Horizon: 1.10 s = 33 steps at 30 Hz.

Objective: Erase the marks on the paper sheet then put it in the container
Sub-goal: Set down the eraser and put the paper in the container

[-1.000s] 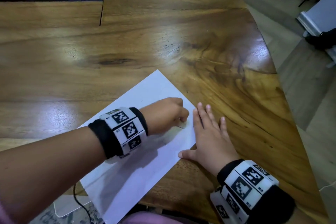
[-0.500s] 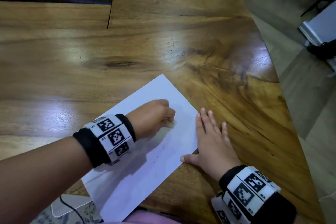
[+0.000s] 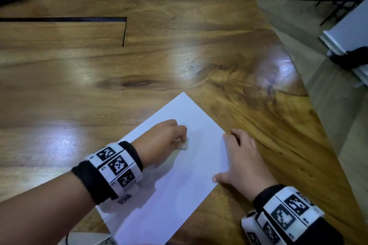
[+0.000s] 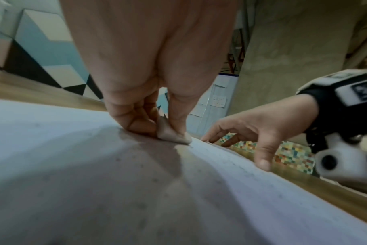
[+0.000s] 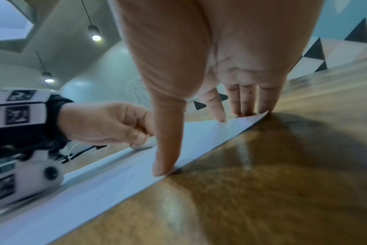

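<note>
Fingers (image 4: 136,119) mostly hide eraser (image 4: 172,137) on paper sheet (image 3: 179,195).

Left hand (image 3: 162,141) pinches eraser (image 3: 183,145) against paper sheet (image 3: 179,185) on wooden worktop (image 3: 179,55); right hand (image 3: 242,162) presses sheet's right edge.

Readable text: none | wrist bands (image 3: 117,165): black-and-white square code markers only, tiny characters beside them too small to read | paper sheet (image 3: 179,195): faint specks, no legible writing | notes on door (image 4: 219,101), 1 o'clock in left wrist view: blurred, unreadable
</note>
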Each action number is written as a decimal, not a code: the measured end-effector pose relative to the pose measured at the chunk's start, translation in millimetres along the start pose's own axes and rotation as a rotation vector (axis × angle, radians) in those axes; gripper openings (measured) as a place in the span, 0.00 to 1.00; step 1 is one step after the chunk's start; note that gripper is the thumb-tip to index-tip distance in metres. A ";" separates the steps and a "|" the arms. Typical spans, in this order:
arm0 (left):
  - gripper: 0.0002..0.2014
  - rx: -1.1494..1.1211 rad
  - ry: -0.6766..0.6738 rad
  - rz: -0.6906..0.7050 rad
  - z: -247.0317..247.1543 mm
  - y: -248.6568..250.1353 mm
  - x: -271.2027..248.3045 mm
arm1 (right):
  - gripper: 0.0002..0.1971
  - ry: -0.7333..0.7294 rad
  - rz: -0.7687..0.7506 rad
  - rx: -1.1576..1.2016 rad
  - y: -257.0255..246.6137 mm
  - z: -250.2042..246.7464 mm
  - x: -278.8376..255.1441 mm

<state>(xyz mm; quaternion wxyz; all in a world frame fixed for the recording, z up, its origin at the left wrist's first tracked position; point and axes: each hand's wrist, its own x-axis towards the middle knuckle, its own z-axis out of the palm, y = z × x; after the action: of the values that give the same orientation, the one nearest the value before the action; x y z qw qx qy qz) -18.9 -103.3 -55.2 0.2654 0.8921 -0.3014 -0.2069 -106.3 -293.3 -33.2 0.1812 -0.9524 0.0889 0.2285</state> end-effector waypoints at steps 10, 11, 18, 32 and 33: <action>0.07 -0.063 0.102 -0.129 -57.1 -12.3 38.3 | 0.46 0.068 0.158 0.070 -4.2 1.3 1.0; 0.06 -0.060 0.163 -0.189 -66.8 -15.8 47.5 | 0.47 0.060 0.160 0.078 -2.5 0.7 -0.1; 0.05 -0.103 0.287 -0.433 -79.8 -32.8 105.6 | 0.53 0.012 0.146 0.240 11.0 -2.7 -3.5; 0.16 0.074 0.268 -0.534 -75.2 -45.4 -22.2 | 0.17 0.102 0.078 0.479 33.8 -5.3 14.0; 0.18 0.058 0.267 -0.545 -67.6 -44.2 -41.8 | 0.11 0.104 0.076 0.515 36.9 -5.8 14.9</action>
<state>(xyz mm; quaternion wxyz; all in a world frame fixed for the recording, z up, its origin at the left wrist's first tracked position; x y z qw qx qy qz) 5.2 -22.8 -20.6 0.2119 0.9666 -0.0190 -0.1429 -100.2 -330.8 -46.5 0.4042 -0.8813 0.1890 0.1557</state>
